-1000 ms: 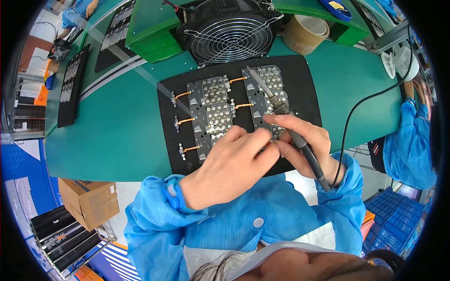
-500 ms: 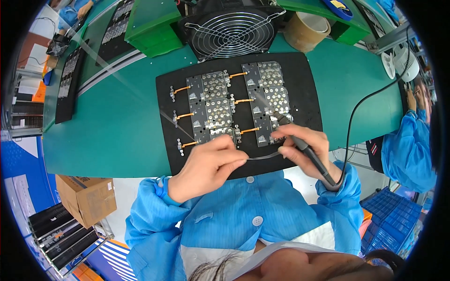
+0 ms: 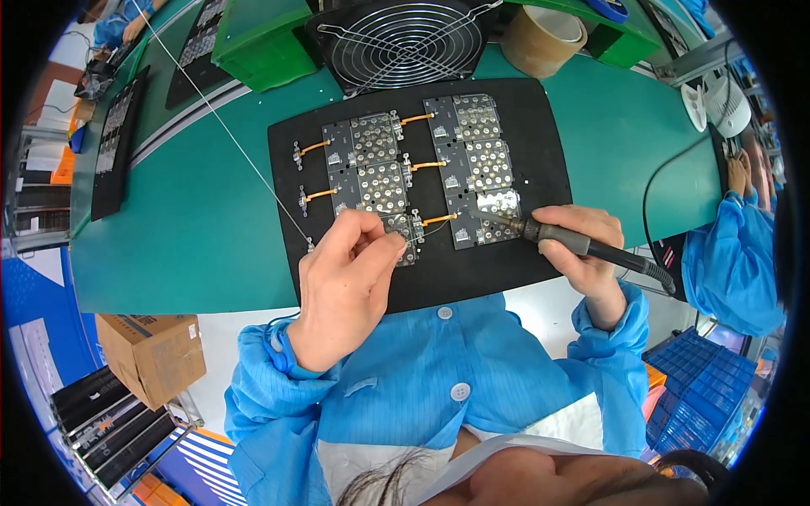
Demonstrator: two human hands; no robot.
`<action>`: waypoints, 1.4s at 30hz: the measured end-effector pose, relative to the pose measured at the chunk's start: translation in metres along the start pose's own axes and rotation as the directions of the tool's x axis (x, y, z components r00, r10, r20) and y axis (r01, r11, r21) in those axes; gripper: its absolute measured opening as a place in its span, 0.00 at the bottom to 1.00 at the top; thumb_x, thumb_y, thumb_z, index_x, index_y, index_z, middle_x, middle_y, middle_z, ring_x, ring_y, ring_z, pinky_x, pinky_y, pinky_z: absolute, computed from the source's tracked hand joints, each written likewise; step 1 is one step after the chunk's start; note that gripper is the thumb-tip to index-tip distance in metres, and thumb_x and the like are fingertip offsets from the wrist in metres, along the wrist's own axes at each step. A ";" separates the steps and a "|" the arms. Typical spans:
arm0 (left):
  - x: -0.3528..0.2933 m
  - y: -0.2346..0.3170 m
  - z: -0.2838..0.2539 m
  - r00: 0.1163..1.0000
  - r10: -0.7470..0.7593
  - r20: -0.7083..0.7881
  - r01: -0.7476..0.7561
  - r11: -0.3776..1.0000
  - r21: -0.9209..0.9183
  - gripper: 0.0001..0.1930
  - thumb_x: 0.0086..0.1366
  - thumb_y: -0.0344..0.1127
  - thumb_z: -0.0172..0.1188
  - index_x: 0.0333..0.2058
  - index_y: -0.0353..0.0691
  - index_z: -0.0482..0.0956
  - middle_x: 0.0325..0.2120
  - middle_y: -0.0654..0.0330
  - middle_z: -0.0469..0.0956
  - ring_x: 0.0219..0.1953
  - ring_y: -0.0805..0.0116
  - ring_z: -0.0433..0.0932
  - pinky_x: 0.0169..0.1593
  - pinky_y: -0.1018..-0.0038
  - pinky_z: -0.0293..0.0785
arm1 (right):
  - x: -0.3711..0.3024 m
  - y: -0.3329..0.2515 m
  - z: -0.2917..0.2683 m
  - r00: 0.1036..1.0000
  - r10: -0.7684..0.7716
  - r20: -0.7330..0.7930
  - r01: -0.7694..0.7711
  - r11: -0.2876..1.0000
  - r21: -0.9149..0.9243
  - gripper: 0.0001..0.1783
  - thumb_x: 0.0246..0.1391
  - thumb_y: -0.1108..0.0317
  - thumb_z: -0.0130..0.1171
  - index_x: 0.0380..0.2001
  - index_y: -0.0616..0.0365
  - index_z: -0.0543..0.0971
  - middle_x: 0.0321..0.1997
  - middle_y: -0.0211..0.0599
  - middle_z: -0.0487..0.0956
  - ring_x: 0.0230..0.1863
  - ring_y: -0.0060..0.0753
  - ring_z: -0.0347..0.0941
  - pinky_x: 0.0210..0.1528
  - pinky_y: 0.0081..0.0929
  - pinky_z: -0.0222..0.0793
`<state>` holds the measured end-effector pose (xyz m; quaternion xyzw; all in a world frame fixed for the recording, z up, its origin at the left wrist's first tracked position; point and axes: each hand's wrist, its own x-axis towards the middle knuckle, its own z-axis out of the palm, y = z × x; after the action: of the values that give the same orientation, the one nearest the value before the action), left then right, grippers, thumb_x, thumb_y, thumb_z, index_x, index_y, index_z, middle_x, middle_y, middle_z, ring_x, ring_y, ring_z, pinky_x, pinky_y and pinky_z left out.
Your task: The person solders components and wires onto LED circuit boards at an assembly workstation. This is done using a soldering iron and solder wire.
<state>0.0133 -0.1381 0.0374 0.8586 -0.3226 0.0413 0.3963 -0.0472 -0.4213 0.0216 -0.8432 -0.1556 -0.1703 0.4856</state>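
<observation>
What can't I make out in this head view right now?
Head view:
- Lower-left circuit board: partly hidden by the left hand.
- Soldering iron: tip too small and blurred to tell whether it touches anything.
- Fan: top cut off by the upper edge.

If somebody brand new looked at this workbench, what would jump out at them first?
Probably the pen-shaped soldering iron in the right hand, its tip over the nearest board of the right-hand column, with the left hand pinching a thin wire beside it. Next, the two columns of dark circuit boards with orange connector strips on the black mat. Behind the mat, the big round fan grille stands out too.
</observation>
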 end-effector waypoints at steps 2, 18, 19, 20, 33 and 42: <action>-0.001 0.000 0.000 1.000 0.014 0.005 -0.014 1.000 0.017 0.07 0.52 0.19 0.66 0.31 0.34 0.81 0.30 0.61 0.68 0.23 0.73 0.67 0.24 0.78 0.63 | 0.002 -0.003 0.001 1.000 0.001 0.010 -0.001 1.000 -0.003 0.15 0.44 0.70 0.67 0.36 0.66 0.81 0.21 0.39 0.78 0.20 0.31 0.74 0.21 0.23 0.65; 0.004 0.003 0.005 0.999 0.016 0.044 -0.018 0.999 0.040 0.08 0.49 0.19 0.63 0.30 0.35 0.78 0.29 0.58 0.68 0.23 0.66 0.72 0.26 0.71 0.70 | 0.002 0.000 0.007 1.000 0.024 0.019 -0.024 1.000 0.020 0.16 0.40 0.69 0.64 0.33 0.69 0.80 0.20 0.41 0.76 0.19 0.31 0.72 0.21 0.24 0.63; 0.005 0.001 0.007 0.999 0.032 0.033 -0.033 0.999 0.030 0.08 0.49 0.19 0.63 0.30 0.35 0.78 0.29 0.58 0.68 0.23 0.66 0.72 0.25 0.71 0.70 | 0.001 0.000 0.008 1.000 0.027 0.012 -0.028 0.999 0.022 0.16 0.40 0.69 0.64 0.32 0.69 0.80 0.19 0.41 0.76 0.19 0.31 0.71 0.21 0.23 0.62; 0.006 0.000 0.009 0.999 0.048 0.024 -0.049 0.999 0.021 0.08 0.49 0.19 0.63 0.30 0.35 0.77 0.29 0.58 0.68 0.23 0.66 0.72 0.25 0.71 0.70 | 0.001 0.000 0.007 1.000 0.027 0.012 -0.027 0.999 0.023 0.16 0.40 0.69 0.64 0.32 0.69 0.80 0.19 0.41 0.76 0.19 0.31 0.71 0.21 0.23 0.62; 0.013 -0.002 0.024 0.999 -0.005 -0.043 0.001 0.996 -0.094 0.07 0.54 0.20 0.65 0.33 0.33 0.78 0.33 0.58 0.69 0.22 0.72 0.70 0.24 0.76 0.66 | 0.003 0.002 0.007 1.000 0.011 0.018 -0.012 0.999 0.039 0.14 0.42 0.69 0.65 0.33 0.68 0.81 0.20 0.40 0.77 0.19 0.31 0.72 0.20 0.23 0.63; 0.019 -0.008 0.046 0.996 -0.062 0.056 0.070 0.986 -0.151 0.10 0.53 0.21 0.66 0.35 0.32 0.79 0.34 0.56 0.69 0.27 0.66 0.75 0.29 0.73 0.70 | 0.004 0.003 0.005 1.000 0.000 0.024 0.000 1.000 0.031 0.13 0.43 0.71 0.66 0.34 0.66 0.82 0.20 0.39 0.78 0.18 0.30 0.73 0.20 0.23 0.63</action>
<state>0.0251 -0.1767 0.0069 0.8366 -0.3062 -0.0187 0.4539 -0.0419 -0.4179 0.0188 -0.8376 -0.1641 -0.1575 0.4967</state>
